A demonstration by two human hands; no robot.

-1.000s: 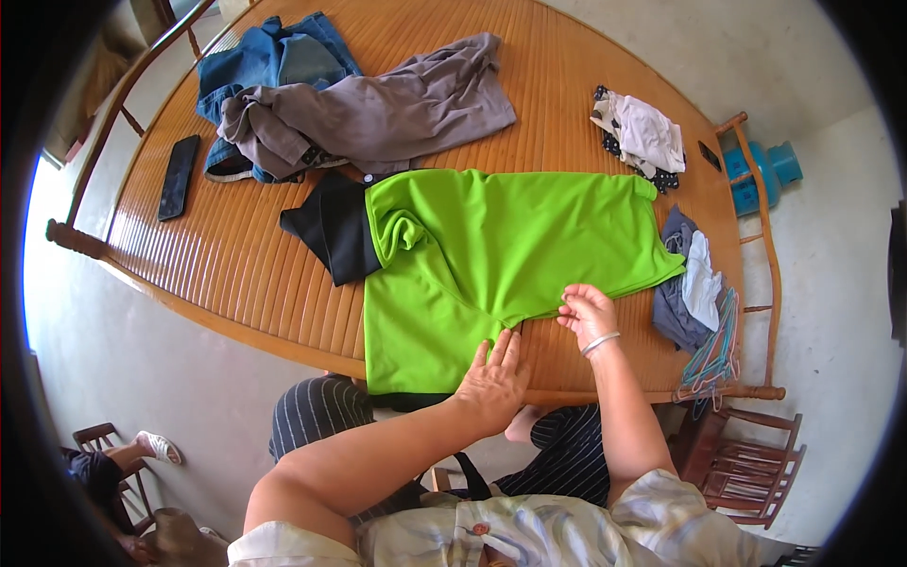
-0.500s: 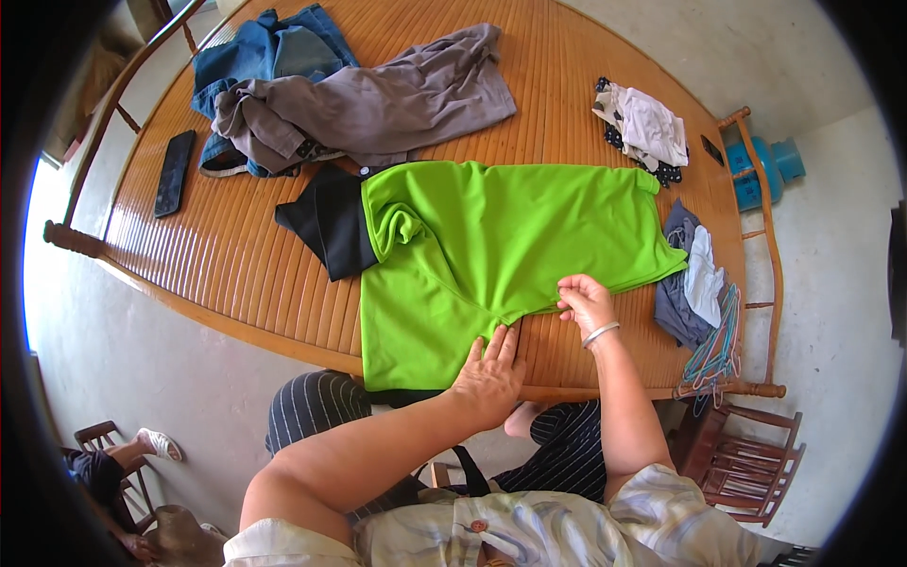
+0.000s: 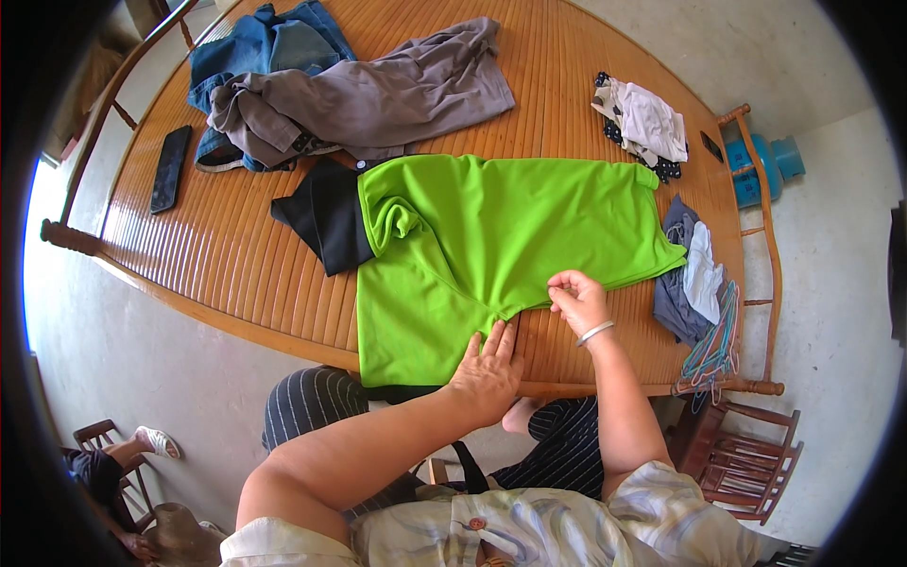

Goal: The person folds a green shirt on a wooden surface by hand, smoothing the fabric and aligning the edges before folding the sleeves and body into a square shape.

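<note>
A bright green shirt [image 3: 548,208] with a black collar [image 3: 326,217] lies spread on the slatted table, its collar toward the left and its hem toward the right. My left hand [image 3: 488,371] rests flat on the sleeve at the near edge, fingers stretched out toward the underarm seam. Just right of it, my right hand [image 3: 578,302], with a silver bangle on the wrist, is at the shirt's near side edge. Its thumb and fingers are drawn together in a pinch over the green cloth. Whether any fabric is between them is hidden.
Grey-brown trousers [image 3: 378,99] and blue jeans [image 3: 274,42] lie at the far left, near a black phone [image 3: 171,170]. Folded clothes [image 3: 647,123], a grey and white pile [image 3: 694,274] and hangers [image 3: 713,350] are at the right. A teal gas cylinder [image 3: 765,170] stands beyond the rail.
My right hand has shifted slightly left along the shirt's near side edge, still pinched. The left hand stays flat on the sleeve. The whole view has moved a little.
</note>
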